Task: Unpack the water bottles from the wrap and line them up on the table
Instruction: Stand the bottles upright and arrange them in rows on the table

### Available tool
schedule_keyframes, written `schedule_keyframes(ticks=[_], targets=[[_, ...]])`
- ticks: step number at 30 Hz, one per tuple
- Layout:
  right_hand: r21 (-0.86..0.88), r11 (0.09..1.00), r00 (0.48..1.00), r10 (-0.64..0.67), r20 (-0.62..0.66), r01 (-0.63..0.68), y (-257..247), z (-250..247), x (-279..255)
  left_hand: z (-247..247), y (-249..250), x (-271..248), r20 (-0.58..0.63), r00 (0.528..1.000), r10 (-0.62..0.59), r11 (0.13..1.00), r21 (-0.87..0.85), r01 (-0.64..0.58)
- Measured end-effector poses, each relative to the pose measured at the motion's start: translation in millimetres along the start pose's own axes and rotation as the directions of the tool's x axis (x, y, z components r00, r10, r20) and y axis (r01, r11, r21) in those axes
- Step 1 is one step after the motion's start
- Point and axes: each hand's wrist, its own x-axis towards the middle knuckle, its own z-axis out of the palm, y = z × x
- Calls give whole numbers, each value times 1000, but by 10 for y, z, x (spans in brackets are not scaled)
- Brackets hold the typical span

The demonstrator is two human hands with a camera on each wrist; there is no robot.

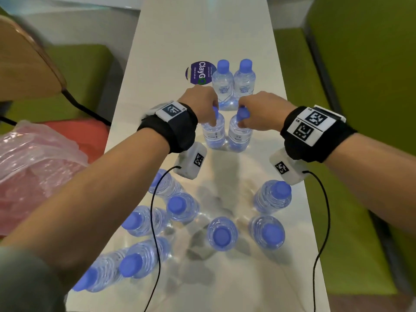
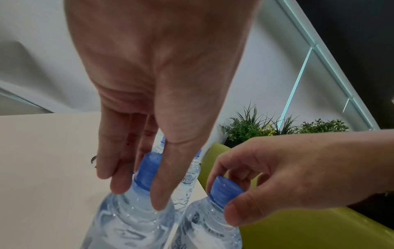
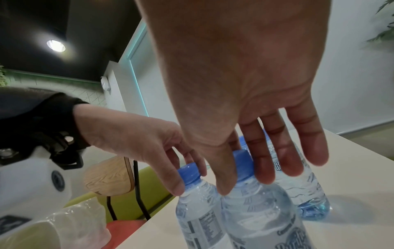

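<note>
Two clear water bottles with blue caps stand upright side by side on the white table. My left hand pinches the cap of the left bottle; in the left wrist view thumb and fingers straddle that cap. My right hand pinches the cap of the right bottle, with the cap between thumb and fingers. Just beyond them stands a pair of bottles. Several more bottles stand loosely grouped near me.
Crumpled clear plastic wrap lies over something red at the left. A round purple sticker sits on the table beside the far pair. A wooden chair stands at the left, and green seats flank the narrow table.
</note>
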Motion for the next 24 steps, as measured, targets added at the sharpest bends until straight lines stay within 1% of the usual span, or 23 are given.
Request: schedule_keyframes(ticks=[3, 8, 13, 16, 19, 21, 24], targets=[[15, 1000, 1000, 3, 17, -3, 21, -27, -31, 19, -21, -21, -42, 999, 24, 999, -27, -25], [43, 999, 1000, -18, -7, 18, 2, -34, -87, 48, -19, -47, -110, 994, 18, 997, -78, -27], [83, 997, 1000, -6, -20, 8, -5, -21, -92, 84, -41, -57, -159, 986, -45, 996, -88, 31], [86, 996, 1000, -3, -23, 5, -1, -15, -89, 87, -72, -64, -156, 986, -52, 996, -84, 39], [83, 996, 999, -8, -31, 10, 12, 2, -58, 65, -104, -100, -121, 993, 5, 994, -106, -18], [89, 996, 999, 3, -35, 0, 18, 19, -25, 55, -103, -111, -122, 992, 32, 995, -93, -43], [112, 992, 996, 68, -62, -61, 36, 52, 29, 54, -69, -99, -134, 991, -5, 994, -107, -10]])
